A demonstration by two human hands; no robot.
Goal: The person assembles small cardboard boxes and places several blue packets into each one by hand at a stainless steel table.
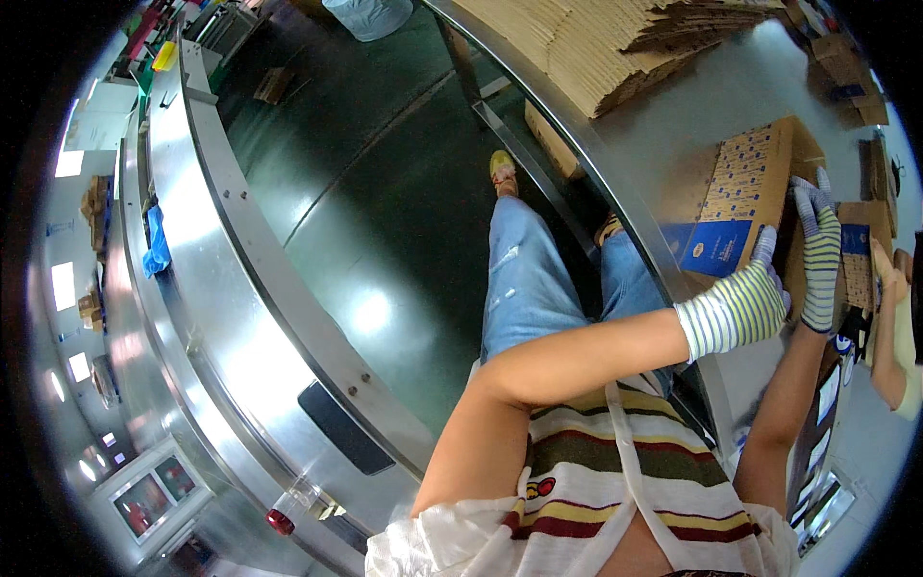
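Note:
A brown cardboard box (748, 188) with a blue panel and small blue print rests tilted on the metal table at the right. My left hand (735, 306), in a striped knit glove, grips its near edge, thumb on the blue panel; its other fingers are partly hidden. On the box's right side is my right hand (819, 255), gloved alike, with its fingers reaching up along the cardboard wall. The inside of the box is mostly out of sight.
A thick stack of flat cardboard (586, 48) covers the table's far part. Another box (856, 245) stands at the right, beside a co-worker's arm (892, 337). A steel conveyor frame (226, 279) runs along my left, with blue plastic (156, 242) on it.

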